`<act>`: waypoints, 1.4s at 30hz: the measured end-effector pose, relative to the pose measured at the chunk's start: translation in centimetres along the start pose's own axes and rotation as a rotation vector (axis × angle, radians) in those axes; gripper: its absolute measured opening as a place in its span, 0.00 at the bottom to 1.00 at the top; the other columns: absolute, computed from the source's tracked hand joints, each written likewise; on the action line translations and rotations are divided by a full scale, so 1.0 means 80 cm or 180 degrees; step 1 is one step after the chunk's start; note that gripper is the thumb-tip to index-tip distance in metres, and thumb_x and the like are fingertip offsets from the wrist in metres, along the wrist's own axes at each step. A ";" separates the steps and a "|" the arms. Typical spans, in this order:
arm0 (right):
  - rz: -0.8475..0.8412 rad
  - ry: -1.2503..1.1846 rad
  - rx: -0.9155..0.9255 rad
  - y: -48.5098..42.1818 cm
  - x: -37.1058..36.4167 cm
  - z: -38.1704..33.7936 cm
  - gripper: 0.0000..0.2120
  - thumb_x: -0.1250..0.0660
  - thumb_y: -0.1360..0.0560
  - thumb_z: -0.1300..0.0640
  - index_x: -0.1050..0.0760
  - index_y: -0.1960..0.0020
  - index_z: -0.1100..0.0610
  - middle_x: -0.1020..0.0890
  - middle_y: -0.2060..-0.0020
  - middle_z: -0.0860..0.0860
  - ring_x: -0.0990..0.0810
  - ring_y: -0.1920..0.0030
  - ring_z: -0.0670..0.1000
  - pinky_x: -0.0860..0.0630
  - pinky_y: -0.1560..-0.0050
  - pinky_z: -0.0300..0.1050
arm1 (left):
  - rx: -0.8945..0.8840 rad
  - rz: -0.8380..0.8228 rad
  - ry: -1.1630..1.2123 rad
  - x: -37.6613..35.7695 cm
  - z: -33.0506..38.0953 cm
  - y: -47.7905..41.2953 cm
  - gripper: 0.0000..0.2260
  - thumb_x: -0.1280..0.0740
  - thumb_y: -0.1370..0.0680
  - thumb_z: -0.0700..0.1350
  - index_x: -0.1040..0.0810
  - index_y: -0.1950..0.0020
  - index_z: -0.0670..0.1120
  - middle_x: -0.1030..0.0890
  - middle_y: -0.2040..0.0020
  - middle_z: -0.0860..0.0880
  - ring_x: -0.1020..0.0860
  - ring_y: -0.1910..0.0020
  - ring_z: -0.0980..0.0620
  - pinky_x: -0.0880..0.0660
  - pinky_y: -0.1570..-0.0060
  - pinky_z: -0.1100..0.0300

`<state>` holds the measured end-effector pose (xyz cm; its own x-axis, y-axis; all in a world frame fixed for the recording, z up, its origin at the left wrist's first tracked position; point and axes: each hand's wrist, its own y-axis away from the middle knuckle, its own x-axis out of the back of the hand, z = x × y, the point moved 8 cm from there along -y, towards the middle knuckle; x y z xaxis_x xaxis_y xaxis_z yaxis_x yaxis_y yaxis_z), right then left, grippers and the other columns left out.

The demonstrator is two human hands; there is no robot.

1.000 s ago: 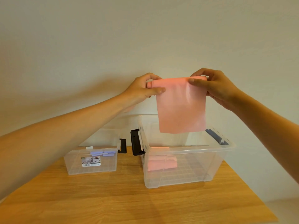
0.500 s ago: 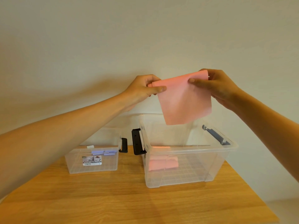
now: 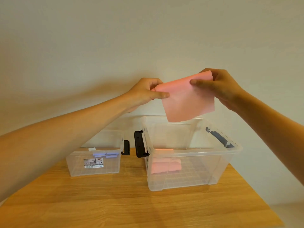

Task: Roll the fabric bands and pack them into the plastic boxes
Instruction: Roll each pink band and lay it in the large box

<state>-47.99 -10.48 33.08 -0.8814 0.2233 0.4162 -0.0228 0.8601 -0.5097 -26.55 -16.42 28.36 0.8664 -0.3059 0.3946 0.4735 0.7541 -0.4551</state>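
A person holds a pink fabric band point(image 3: 185, 97) in the air at the centre of the frame, above the far rim of a large clear plastic box point(image 3: 194, 170). The left hand point(image 3: 144, 92) pinches the band's upper left corner between thumb and curled fingers, while the right hand point(image 3: 220, 88) pinches the upper right corner, held a little higher, so the band hangs tilted with its lower edge just over the box's opening. Inside the large box, at lower centre, rolled pink bands point(image 3: 166, 166) lie on the floor toward the left wall. Black handles point(image 3: 139, 143) show on the box's left side, with a second latch on the right rim. To the left of it, apart, stands a smaller clear box point(image 3: 94, 160) with a label on its front and pale purple bands point(image 3: 105, 155) inside. Both boxes sit on a wooden table point(image 3: 131, 206) against a plain light wall point(image 3: 148, 38).
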 end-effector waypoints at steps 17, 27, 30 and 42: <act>-0.0305 -0.0067 -0.0221 -0.002 -0.009 0.013 0.11 0.25 0.26 0.49 0.17 0.46 0.53 0.16 0.52 0.55 0.19 0.56 0.54 0.24 0.56 0.49 | -0.0009 0.0015 -0.0093 0.004 -0.003 -0.003 0.01 0.29 0.21 0.45 0.19 0.52 0.49 0.18 0.59 0.56 0.22 0.59 0.60 0.29 0.59 0.65; -0.0346 0.0135 -0.0255 0.002 -0.011 0.020 0.20 0.26 0.27 0.47 0.18 0.44 0.62 0.16 0.55 0.53 0.18 0.56 0.51 0.21 0.58 0.43 | 0.0018 0.0005 -0.0020 0.005 -0.008 -0.003 0.05 0.25 0.24 0.44 0.19 0.51 0.47 0.19 0.58 0.52 0.23 0.58 0.56 0.30 0.58 0.60; -0.0356 0.0055 -0.0280 0.002 -0.012 0.021 0.22 0.23 0.32 0.45 0.18 0.41 0.55 0.16 0.52 0.55 0.17 0.54 0.53 0.19 0.55 0.47 | 0.0047 0.0037 -0.0056 0.005 -0.009 -0.004 0.03 0.27 0.22 0.45 0.19 0.55 0.49 0.18 0.59 0.55 0.22 0.59 0.57 0.29 0.57 0.61; -0.0472 -0.0032 -0.0358 0.003 -0.016 0.032 0.11 0.26 0.25 0.53 0.17 0.46 0.57 0.15 0.54 0.55 0.18 0.57 0.53 0.21 0.60 0.43 | 0.0037 0.0056 -0.0093 -0.003 -0.017 -0.007 0.09 0.26 0.23 0.45 0.18 0.49 0.41 0.18 0.58 0.52 0.22 0.60 0.57 0.28 0.59 0.64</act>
<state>-48.09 -11.70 30.48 -0.8770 0.0861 0.4727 -0.1005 0.9292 -0.3557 -26.80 -17.54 27.43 0.8695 -0.2756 0.4099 0.4563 0.7659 -0.4530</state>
